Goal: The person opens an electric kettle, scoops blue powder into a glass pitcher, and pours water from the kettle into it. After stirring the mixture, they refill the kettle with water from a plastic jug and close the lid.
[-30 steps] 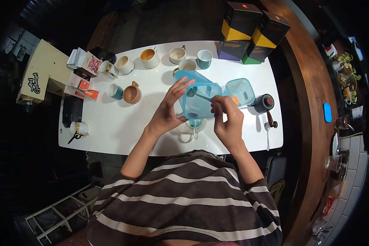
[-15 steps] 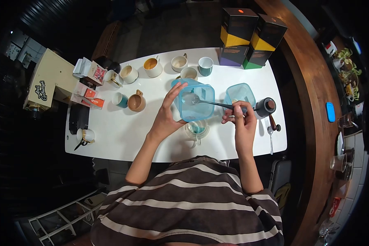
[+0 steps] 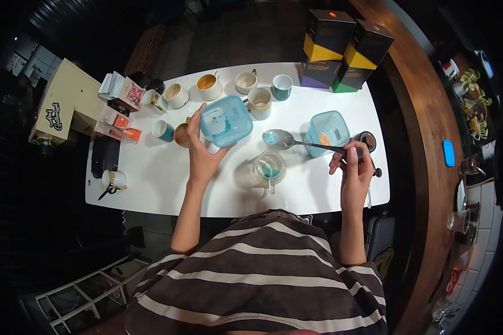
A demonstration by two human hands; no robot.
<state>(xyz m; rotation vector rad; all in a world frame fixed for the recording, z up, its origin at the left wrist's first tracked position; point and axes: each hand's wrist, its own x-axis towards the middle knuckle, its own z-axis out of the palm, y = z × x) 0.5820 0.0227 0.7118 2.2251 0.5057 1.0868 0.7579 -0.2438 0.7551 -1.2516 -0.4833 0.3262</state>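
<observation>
My left hand (image 3: 204,156) grips a light blue plastic container (image 3: 238,129), tilted so that teal bits show inside. A long dark-handled spoon (image 3: 313,146) is in my right hand (image 3: 354,170), its bowl carrying some teal material. Under and left of the spoon stands a clear glass mug (image 3: 255,170) with teal material at its bottom. A second light blue container (image 3: 341,125), with something orange inside, sits behind the spoon's handle. Just beyond my right fingers is a dark-topped jar (image 3: 365,139).
Several cups, among them an orange-lined one (image 3: 209,85) and a teal one (image 3: 282,87), line the back of the white table (image 3: 151,192). Black boxes (image 3: 328,36) are stacked at the back right. A cream machine (image 3: 72,103) stands left.
My left hand has moved the container left, away from above the glass mug. The spoon has come out of it and moved right with my right hand, now carrying teal material.
</observation>
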